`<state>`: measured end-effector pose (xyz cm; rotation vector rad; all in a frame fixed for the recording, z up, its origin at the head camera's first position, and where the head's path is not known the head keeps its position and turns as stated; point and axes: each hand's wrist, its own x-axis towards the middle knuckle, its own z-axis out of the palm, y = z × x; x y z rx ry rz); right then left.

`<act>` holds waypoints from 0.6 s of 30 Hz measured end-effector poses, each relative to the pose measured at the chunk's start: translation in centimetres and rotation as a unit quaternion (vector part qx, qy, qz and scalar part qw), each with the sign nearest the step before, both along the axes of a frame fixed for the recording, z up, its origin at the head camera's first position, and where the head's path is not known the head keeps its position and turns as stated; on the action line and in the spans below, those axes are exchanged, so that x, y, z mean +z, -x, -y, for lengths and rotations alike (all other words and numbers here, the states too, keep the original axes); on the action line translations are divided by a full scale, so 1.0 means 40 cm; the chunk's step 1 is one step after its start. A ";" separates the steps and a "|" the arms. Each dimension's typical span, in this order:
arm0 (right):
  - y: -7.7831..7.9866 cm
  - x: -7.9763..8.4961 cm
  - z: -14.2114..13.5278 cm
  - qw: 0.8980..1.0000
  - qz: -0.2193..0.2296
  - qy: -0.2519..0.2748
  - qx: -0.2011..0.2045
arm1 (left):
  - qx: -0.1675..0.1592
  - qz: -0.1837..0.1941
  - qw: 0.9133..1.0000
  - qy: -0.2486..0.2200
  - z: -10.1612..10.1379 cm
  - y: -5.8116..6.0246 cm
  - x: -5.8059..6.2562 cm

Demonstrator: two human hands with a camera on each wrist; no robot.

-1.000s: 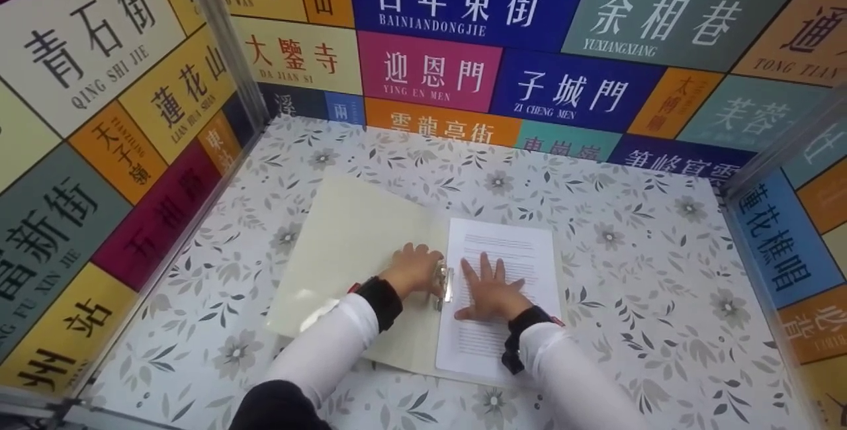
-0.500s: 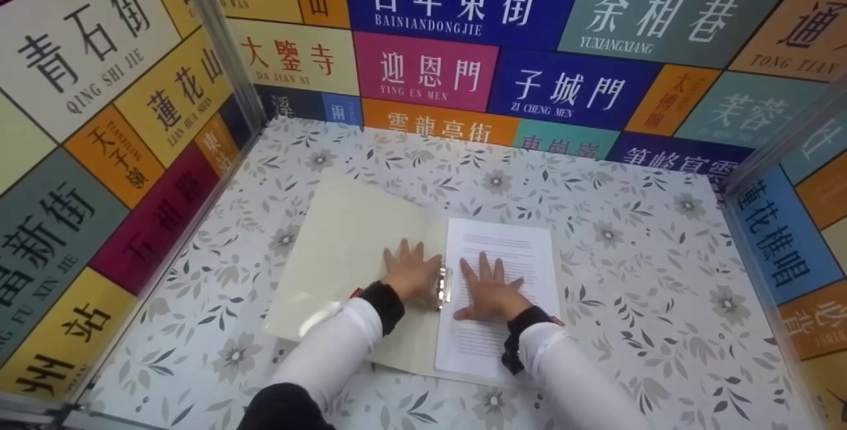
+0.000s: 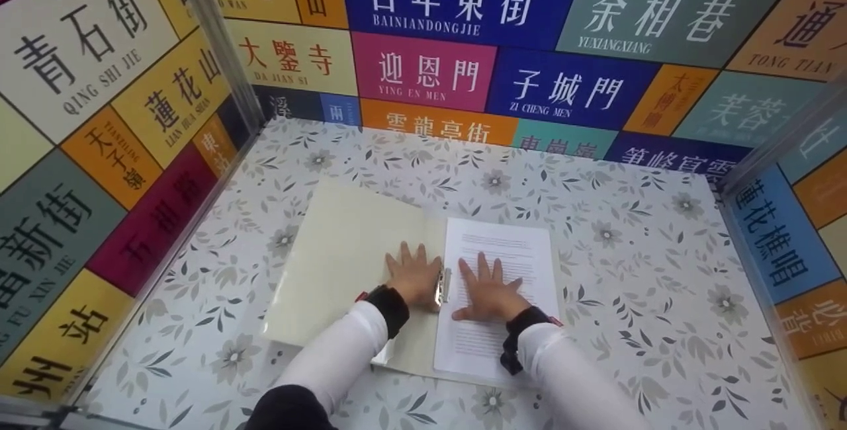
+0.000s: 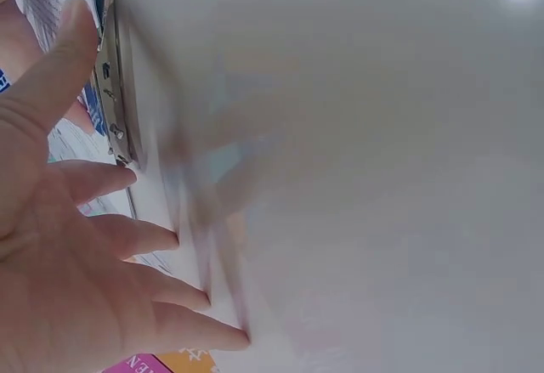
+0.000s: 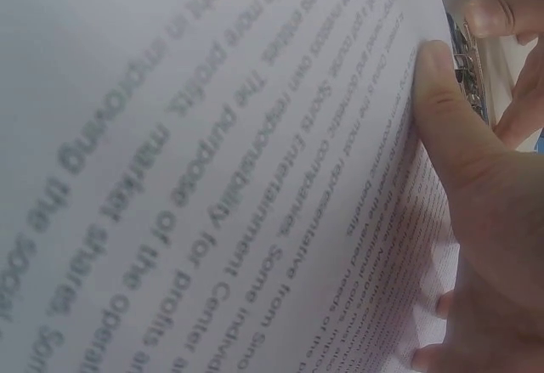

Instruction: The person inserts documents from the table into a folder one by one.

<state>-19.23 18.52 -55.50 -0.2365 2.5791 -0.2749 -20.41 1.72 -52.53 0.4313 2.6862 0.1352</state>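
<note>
A cream file folder (image 3: 351, 231) lies spread on the table, its glossy left cover tilted up a little. Along the spine runs a metal clip (image 3: 439, 288), seen closer in the left wrist view as a metal bar (image 4: 110, 93). Printed paper (image 3: 496, 350) lies on the folder's right side. My left hand (image 3: 413, 278) rests with spread fingers on the inside of the left cover, thumb side next to the clip. My right hand (image 3: 491, 290) lies spread on the printed paper, its thumb (image 5: 446, 105) near the clip. Neither hand grips anything.
The table (image 3: 635, 298) has a floral cover. Panels with large Chinese lettering (image 3: 456, 0) stand behind it and at both sides. Metal posts (image 3: 228, 53) mark the corners.
My left hand was bent over the clip a second ago; its fingers have since spread out onto the left cover. The right hand has stayed in place on the paper.
</note>
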 end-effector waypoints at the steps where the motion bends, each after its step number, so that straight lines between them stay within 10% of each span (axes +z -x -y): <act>1: 0.000 0.001 0.000 1.000 0.001 -0.001 0.000 | -0.001 -0.002 1.000 0.003 -0.002 0.000 -0.003; 18: -0.003 0.005 0.002 1.000 0.001 0.001 0.002 | -0.028 -0.023 0.998 0.058 0.005 0.002 -0.030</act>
